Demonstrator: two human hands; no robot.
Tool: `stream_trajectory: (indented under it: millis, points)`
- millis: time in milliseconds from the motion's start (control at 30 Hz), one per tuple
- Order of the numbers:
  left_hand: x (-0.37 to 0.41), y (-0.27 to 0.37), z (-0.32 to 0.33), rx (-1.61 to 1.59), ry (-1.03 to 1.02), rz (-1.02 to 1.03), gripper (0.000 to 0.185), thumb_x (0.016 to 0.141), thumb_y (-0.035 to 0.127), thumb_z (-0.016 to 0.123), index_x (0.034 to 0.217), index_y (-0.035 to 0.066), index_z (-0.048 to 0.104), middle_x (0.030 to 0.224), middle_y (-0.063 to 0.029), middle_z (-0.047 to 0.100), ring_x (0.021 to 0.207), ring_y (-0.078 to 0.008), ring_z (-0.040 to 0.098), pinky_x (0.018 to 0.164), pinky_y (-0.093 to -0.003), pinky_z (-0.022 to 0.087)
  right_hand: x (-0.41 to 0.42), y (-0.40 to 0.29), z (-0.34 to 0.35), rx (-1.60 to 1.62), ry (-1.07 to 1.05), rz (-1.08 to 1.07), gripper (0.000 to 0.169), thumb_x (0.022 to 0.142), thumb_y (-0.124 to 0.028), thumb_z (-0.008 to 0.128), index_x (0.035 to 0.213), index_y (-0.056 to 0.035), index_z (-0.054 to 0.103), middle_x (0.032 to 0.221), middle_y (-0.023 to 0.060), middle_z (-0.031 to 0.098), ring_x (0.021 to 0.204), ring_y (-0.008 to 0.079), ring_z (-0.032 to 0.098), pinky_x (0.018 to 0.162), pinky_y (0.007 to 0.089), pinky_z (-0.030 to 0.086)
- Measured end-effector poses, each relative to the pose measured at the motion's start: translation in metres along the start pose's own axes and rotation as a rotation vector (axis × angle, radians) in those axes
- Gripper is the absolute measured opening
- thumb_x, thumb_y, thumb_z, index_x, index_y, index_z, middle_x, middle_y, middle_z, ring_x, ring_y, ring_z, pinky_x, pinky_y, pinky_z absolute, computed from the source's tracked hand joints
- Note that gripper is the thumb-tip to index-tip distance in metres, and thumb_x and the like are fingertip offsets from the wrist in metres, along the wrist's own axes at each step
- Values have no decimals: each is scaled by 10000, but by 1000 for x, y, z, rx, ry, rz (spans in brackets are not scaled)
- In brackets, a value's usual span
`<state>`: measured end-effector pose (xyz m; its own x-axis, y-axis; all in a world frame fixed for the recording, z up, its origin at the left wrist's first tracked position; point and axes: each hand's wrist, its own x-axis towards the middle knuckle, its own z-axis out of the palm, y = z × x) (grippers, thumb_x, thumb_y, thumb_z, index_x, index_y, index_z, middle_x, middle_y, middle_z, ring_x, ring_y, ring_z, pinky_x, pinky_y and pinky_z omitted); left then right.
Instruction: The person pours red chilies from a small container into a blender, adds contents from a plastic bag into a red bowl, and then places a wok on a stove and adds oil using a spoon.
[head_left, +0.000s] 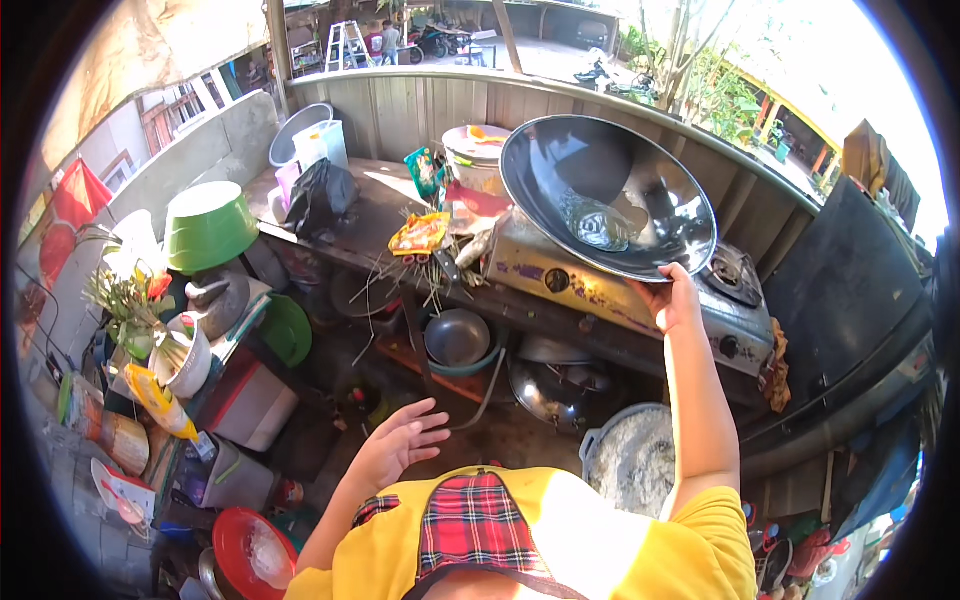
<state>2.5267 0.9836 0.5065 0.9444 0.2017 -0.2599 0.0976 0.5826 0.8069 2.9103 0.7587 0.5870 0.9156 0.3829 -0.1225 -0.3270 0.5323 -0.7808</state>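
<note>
A large dark wok, its inside shiny with some clear liquid at the bottom, is tilted above a two-burner gas stove. My right hand grips its near rim. Nothing is in my left hand, which hangs before my body with the fingers spread. The right burner of the stove shows; the wok hides the left one. Left of the stove lie a yellow packet, a knife with a dark handle and some thin stalks. A lidded bucket with an orange spoon on top stands behind.
Beneath the counter are a metal bowl and a shiny lidded pan. A tub of pale, ash-like material stands by my right arm. At left are a green basin, a stone mortar and a red basin.
</note>
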Motion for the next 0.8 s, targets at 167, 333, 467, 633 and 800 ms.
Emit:
stream_trajectory:
  millis: [167, 333, 467, 633, 800]
  points:
    - [26, -3, -35, -30, 262, 20, 410, 890, 136, 415, 1286, 51, 348, 1235, -145, 457, 1066, -249, 510, 853, -332, 442, 82, 1, 24, 8, -6, 5, 219, 753, -48, 426, 925, 86, 451, 964, 216, 530, 871, 330, 568, 773, 469, 532]
    - [61, 26, -51, -78, 481, 183, 359, 864, 129, 441, 1215, 54, 432, 1129, -122, 541, 983, -222, 558, 780, -304, 469, 131, 6, 23, -8, 44, 32, 246, 738, -39, 439, 933, 111, 449, 903, 217, 550, 846, 335, 572, 773, 477, 530]
    - [104, 72, -81, -32, 484, 269, 367, 850, 126, 465, 1209, 53, 436, 1121, -110, 546, 963, -205, 570, 762, -294, 478, 145, 10, 27, -8, 22, 55, 253, 729, -35, 451, 933, 115, 459, 910, 216, 552, 860, 329, 574, 773, 471, 533]
    - [202, 151, -103, 114, 393, 336, 340, 862, 157, 481, 1183, 50, 458, 1120, -99, 542, 965, -190, 563, 763, -273, 475, 145, 8, 36, -72, 71, 47, 302, 733, -61, 463, 982, 107, 451, 975, 214, 544, 912, 321, 567, 796, 447, 532]
    - [338, 228, -125, 252, 290, 337, 334, 848, 177, 511, 1156, 52, 478, 1076, -66, 555, 943, -170, 551, 799, -287, 450, 145, 10, 33, -190, 133, 32, 365, 771, -173, 494, 1076, 21, 443, 1034, 155, 539, 911, 269, 574, 770, 378, 539]
